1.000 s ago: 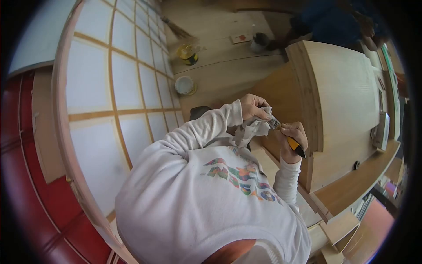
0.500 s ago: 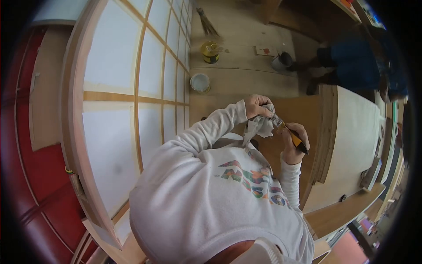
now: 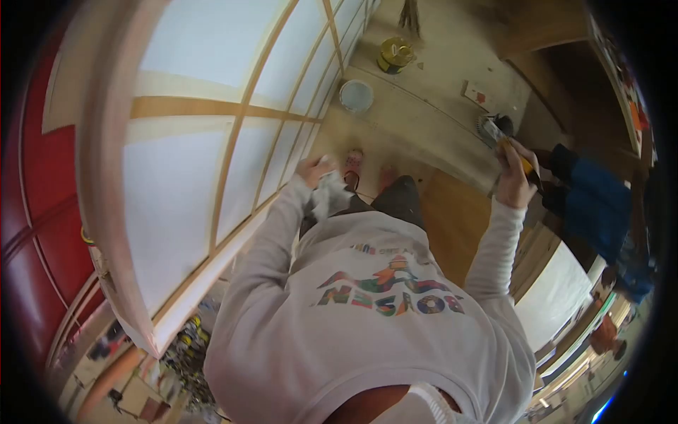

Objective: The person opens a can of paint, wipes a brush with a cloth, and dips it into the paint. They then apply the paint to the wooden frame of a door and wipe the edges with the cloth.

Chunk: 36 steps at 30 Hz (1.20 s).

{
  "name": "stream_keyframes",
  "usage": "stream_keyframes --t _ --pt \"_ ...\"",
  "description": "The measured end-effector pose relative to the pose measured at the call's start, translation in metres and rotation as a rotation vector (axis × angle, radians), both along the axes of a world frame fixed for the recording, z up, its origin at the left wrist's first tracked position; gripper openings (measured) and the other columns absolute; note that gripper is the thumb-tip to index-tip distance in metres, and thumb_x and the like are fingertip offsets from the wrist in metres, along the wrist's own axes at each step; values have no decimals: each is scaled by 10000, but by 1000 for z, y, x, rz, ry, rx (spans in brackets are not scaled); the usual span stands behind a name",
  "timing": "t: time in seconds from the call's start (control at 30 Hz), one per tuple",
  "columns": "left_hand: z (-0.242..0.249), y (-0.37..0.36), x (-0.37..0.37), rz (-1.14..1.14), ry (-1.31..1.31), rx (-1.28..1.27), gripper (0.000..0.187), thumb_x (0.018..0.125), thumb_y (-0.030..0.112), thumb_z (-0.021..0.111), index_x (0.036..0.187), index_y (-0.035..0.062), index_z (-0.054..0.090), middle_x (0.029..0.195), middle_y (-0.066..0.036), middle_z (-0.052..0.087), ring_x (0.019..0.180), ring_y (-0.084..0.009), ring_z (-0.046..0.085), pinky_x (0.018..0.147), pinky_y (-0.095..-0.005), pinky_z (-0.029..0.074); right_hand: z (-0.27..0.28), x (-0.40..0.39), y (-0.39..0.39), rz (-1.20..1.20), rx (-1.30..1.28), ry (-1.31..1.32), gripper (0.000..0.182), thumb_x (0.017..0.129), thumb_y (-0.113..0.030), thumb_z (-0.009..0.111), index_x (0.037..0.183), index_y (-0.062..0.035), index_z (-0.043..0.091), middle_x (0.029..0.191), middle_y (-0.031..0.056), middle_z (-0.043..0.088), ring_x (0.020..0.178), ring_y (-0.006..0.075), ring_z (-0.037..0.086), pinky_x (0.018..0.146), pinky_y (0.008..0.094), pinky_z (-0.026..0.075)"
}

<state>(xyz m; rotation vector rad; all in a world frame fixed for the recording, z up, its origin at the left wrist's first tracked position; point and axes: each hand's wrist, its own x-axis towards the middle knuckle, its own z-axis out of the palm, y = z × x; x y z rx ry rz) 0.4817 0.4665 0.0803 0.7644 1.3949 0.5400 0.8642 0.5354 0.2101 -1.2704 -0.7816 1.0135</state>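
Observation:
My left hand (image 3: pixel 312 171) is closed on a crumpled whitish cloth (image 3: pixel 329 196) that hangs below the fingers, beside the white gridded panel. Out to the right, my right hand (image 3: pixel 517 178) grips a flat-bladed scraper (image 3: pixel 526 164) by its yellow-and-black handle. The pale blade points up and left, overlapping a dark bucket (image 3: pixel 503 126) on the floor in this view; blur softens its outline. A wide gap separates the two hands, with my legs and feet showing between them.
A tall white panel (image 3: pixel 173 187) with wooden strips stands close on my left. A yellow can (image 3: pixel 395 55) and a pale bucket (image 3: pixel 355 96) sit on the floor ahead. On the right are a person in blue (image 3: pixel 600 205) and a stack of boards (image 3: pixel 554 290).
My hands have moved apart. The left, with the cloth, went left toward the panel; the right carried the scraper out right and forward, away from the cloth. My view has turned.

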Motion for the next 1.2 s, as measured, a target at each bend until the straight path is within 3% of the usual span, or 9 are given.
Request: stream_keyframes --t 0.13,0.23,0.43,0.53,0.6,0.9,1.0,1.1,1.2 --pt "-64 -100 -27 102 300 9 293 771 258 633 903 -3 631 797 -57 627 735 -107 553 653 -253 444 -118 -4 57 316 -115 -337 137 744 -35 641 852 39 600 814 86 610 729 155 595 687 271 499" --pt "-131 -151 -3 356 67 -390 334 766 311 632 845 -13 637 743 -65 623 707 -124 561 635 -270 449 -227 -33 90 386 -264 -411 136 717 -57 679 826 0 622 776 49 617 691 107 576 661 224 464" --pt "-241 -167 70 -97 604 -336 367 756 353 629 793 -12 621 672 -116 606 629 -190 570 591 -330 444 -365 -95 117 599 -173 -651 160 711 -86 676 853 -30 629 788 39 621 705 94 562 667 229 457" --pt "-274 -147 67 213 569 -282 326 762 323 635 749 -1 601 633 -117 580 583 -178 542 562 -310 428 -446 -124 143 649 -165 -672 186 706 -109 685 870 -41 630 807 39 623 727 103 565 680 241 460" --pt "-306 -151 64 315 543 -256 313 762 307 640 747 -3 598 622 -105 572 565 -156 528 546 -297 422 -501 -131 151 646 32 -812 213 681 -217 668 856 -97 647 797 104 636 720 216 604 688 308 482" --pt "-410 -182 75 988 283 146 127 775 104 641 740 18 555 652 8 546 570 -67 469 520 -211 386 -621 -195 208 928 314 -1286 224 716 -264 638 893 -127 640 884 122 628 804 287 599 740 346 476" --pt "-408 -186 88 1111 593 227 119 780 95 623 736 18 544 639 -7 541 564 -67 465 519 -215 388 -658 -195 215 973 245 -1318 239 714 -261 640 908 -121 639 881 124 636 831 287 602 748 356 473" --pt "-331 -186 109 936 610 305 119 785 96 615 730 20 542 622 -17 538 560 -69 468 516 -220 389 -662 -200 221 1098 188 -1512 254 713 -245 644 937 -125 637 878 125 639 834 283 604 750 356 474" --pt "-338 -190 108 946 532 299 115 774 83 617 723 16 538 615 -22 536 563 -70 468 514 -220 386 -676 -221 241 1294 260 -1597 263 713 -221 646 957 -124 637 899 129 638 824 286 606 752 361 476"
